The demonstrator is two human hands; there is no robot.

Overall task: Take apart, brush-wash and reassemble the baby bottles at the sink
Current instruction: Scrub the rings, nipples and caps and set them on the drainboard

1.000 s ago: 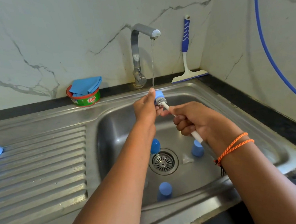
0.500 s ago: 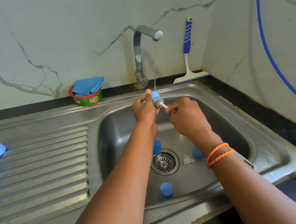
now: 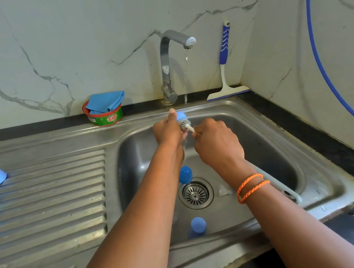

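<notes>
Head view: green tub point(image 3: 103, 117) w/ red "EXO" label.

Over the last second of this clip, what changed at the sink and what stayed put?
The right hand slid up the bottle brush handle, from mid-handle to just behind the bristles, hiding more of it. The left hand holds the small blue bottle part under the running tap as before, brush head against it. The blue pieces in the sink basin and on the drainboard did not move.
</notes>
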